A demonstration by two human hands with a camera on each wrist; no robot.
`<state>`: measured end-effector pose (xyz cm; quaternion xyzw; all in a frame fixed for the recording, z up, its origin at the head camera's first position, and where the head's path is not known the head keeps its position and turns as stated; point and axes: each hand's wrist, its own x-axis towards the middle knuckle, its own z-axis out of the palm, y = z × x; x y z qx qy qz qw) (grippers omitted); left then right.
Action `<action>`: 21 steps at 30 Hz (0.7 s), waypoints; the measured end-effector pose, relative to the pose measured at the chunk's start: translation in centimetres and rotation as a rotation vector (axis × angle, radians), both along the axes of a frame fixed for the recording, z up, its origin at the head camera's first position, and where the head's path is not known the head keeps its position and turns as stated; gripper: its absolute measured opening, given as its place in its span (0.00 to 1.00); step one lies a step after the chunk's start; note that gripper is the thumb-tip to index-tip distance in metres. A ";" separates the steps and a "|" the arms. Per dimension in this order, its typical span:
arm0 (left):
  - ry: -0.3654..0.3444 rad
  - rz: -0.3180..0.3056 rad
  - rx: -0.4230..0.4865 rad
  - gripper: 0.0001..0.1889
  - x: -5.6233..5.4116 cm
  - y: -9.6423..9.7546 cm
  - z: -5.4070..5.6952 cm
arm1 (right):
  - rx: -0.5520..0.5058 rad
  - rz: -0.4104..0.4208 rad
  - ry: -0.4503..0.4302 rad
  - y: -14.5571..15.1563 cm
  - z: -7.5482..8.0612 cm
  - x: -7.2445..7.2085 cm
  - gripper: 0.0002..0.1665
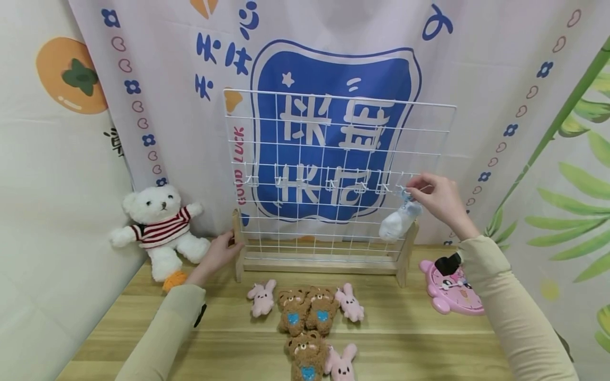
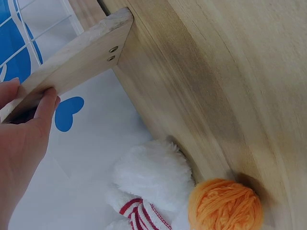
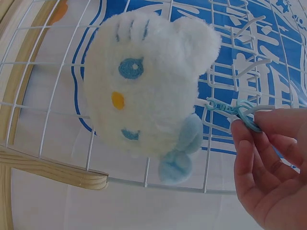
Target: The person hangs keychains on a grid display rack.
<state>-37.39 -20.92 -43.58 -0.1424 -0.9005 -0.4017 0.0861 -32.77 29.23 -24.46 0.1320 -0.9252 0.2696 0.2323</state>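
Note:
A white wire grid rack [image 1: 286, 211] with wooden legs stands upright on the table, a row of white hooks [image 1: 331, 184] across its middle. At its left end, the fingers and thumb of my left hand [image 1: 220, 255] grip the wooden side post [image 2: 72, 60]. My right hand [image 1: 440, 198] pinches the light blue cord [image 3: 249, 120] of a white plush cat-face keychain [image 3: 144, 81] with a blue bow [image 3: 184, 148]. The cord is right at the tip of the rightmost hook [image 3: 266, 108], and the plush hangs in front of the grid.
Brown bear plushes [image 1: 293, 312] and pink rabbit plushes [image 1: 262, 299] lie in front of the rack. A white teddy bear [image 1: 164, 227] with an orange yarn ball [image 1: 175, 280] sits left. A pink clock [image 1: 452, 291] lies right of the rack, partly behind my right arm.

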 end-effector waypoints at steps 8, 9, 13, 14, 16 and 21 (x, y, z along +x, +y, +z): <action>0.031 0.003 -0.003 0.23 -0.1 -0.1 -0.2 | -0.014 -0.013 -0.003 0.2 -0.7 -0.3 0.12; 0.034 0.004 -0.005 0.23 -0.1 -0.1 -0.2 | -0.017 -0.013 -0.002 0.2 -0.8 -0.4 0.12; 0.031 0.001 -0.004 0.24 -0.1 -0.2 -0.3 | -0.026 -0.012 -0.001 0.3 -1.1 -0.5 0.12; 0.028 -0.001 -0.004 0.24 -0.1 -0.2 -0.3 | -0.031 -0.007 -0.002 0.3 -1.2 -0.5 0.11; 0.019 -0.006 0.000 0.25 -0.1 -0.2 -0.3 | -0.045 0.005 -0.004 0.3 -1.3 -0.5 0.11; 0.019 -0.006 0.002 0.25 -0.1 -0.2 -0.2 | -0.092 0.046 -0.008 0.2 -1.4 -0.4 0.10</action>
